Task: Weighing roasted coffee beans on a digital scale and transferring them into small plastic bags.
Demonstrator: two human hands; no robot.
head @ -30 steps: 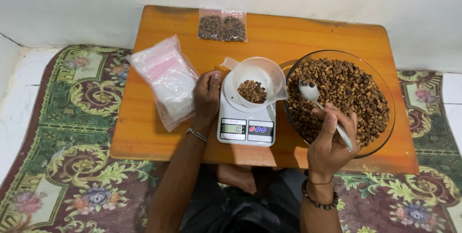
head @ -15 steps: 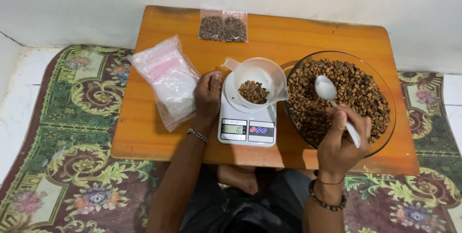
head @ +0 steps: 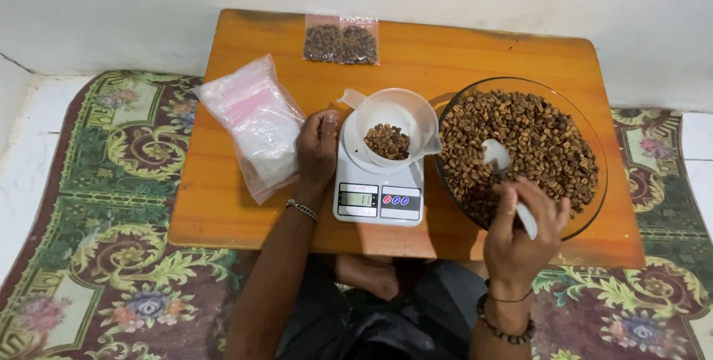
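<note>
My right hand (head: 521,235) grips the handle of a white spoon (head: 499,159) whose bowl rests on the brown beans in a large glass bowl (head: 587,211) at the right of the low wooden table (head: 223,204). My left hand (head: 318,146) rests against the left side of a white digital kitchen scale (head: 379,198). On the scale stands a white plastic cup (head: 392,118) with a small heap of beans (head: 387,141) inside.
A stack of clear zip bags with pink strips (head: 256,124) lies on the table's left. Two small filled bean packets (head: 340,42) lie at the far edge by the white wall. A patterned rug (head: 89,256) surrounds the table.
My right hand has drawn the spoon back from near the cup and lowered it into the beans of the glass bowl. My left hand has stayed by the scale.
</note>
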